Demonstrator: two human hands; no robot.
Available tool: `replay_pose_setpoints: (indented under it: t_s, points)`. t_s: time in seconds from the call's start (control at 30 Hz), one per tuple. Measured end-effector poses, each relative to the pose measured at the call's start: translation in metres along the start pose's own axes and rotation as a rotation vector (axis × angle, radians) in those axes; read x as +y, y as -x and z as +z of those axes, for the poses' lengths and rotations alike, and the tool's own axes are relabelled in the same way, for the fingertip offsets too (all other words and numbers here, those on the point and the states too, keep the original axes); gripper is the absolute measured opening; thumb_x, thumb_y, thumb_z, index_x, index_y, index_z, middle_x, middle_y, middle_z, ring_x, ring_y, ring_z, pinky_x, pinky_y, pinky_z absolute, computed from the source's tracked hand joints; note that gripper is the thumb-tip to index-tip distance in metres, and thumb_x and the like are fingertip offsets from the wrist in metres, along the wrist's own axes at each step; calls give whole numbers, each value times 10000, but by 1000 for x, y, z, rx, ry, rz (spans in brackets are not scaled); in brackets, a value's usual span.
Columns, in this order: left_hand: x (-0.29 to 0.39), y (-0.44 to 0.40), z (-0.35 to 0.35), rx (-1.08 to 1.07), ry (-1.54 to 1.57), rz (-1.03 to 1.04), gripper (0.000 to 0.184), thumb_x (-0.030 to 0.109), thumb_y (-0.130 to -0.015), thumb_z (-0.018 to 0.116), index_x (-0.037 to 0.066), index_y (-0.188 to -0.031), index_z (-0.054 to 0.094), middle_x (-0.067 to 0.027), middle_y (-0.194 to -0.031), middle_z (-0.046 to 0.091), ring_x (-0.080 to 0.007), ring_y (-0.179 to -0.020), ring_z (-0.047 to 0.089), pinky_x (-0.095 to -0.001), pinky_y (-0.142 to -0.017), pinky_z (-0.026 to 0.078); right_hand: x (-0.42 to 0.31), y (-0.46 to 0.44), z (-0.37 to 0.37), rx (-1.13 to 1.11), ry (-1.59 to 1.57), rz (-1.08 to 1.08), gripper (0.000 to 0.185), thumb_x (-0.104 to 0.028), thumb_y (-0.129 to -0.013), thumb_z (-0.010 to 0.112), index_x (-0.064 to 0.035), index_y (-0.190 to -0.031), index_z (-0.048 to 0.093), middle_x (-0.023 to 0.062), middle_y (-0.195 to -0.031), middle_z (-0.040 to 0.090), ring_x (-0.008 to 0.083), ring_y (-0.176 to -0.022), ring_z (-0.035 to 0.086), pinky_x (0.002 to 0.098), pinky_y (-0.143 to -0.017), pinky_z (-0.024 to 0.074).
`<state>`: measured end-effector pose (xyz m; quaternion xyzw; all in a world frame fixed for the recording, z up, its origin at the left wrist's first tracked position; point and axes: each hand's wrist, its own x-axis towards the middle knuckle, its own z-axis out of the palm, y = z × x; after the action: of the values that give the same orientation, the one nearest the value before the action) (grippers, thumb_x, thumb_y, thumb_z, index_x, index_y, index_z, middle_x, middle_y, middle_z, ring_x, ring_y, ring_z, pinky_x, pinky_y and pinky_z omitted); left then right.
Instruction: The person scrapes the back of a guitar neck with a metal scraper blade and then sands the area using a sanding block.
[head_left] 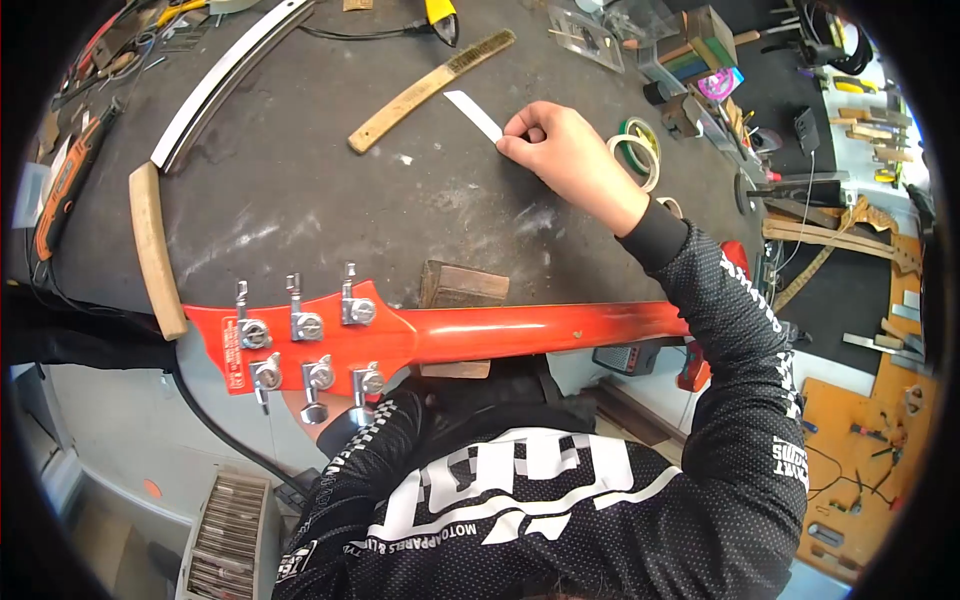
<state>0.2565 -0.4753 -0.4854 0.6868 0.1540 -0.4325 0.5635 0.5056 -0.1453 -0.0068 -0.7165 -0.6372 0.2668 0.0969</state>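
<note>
My right hand (565, 150) pinches one end of a thin, flat white strip (472, 115) over the dark workbench. A red guitar (530, 330) lies face down along the bench's near edge, with the back of its neck and headstock upward. Several metal tuners (310, 325) stand out from the headstock. Under the neck is a wooden block (465, 285). Only a little of my left hand (310, 410) shows below the headstock; the headstock and tuners hide its fingers, so its grip cannot be made out.
A wooden-handled brush (430, 92) lies beyond the strip. Rolls of tape (640, 155) sit beside my right wrist. At the left are a long white-topped curved bar (225, 85), a wooden piece (157, 250) and an orange-black tool (75, 185). Boxes (700, 60) crowd the far right.
</note>
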Motion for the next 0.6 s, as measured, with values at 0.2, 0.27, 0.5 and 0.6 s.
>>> replay_pose_setpoints:
  t_s: [0.2, 0.27, 0.5, 0.6]
  points:
    - [5, 21, -40, 208, 49, -28, 410, 359, -1044, 701, 36, -1277, 800, -200, -1227, 819, -375, -1108, 774, -507, -972, 610, 2, 4, 9, 21, -47, -84, 265, -195, -984, 804, 33, -1113, 769, 142, -977, 777, 238, -903, 748, 393, -837, 601]
    - [7, 24, -53, 307, 71, -47, 416, 359, -1043, 704, 38, -1293, 793, -207, -1249, 814, -389, -1125, 771, -508, -984, 607, 8, 8, 14, 55, -96, -179, 246, -165, -999, 791, 31, -1144, 758, 130, -1012, 781, 220, -931, 745, 380, -859, 604]
    - [41, 66, -56, 819, 254, -206, 446, 357, -1037, 713, 45, -1350, 769, -232, -1325, 796, -437, -1183, 762, -512, -1025, 596, 43, 27, -26, -52, -525, -425, 252, -121, -1091, 707, -9, -1315, 735, -3, -1122, 743, 78, -1044, 662, 258, -928, 533]
    - [88, 147, -49, 1104, 463, -289, 399, 309, -1043, 711, 17, -1308, 765, -246, -1315, 788, -451, -1172, 760, -498, -997, 593, 53, 59, -55, -312, -755, -446, 242, -162, -1122, 681, -10, -1301, 740, -26, -1058, 698, 58, -970, 616, 256, -902, 515]
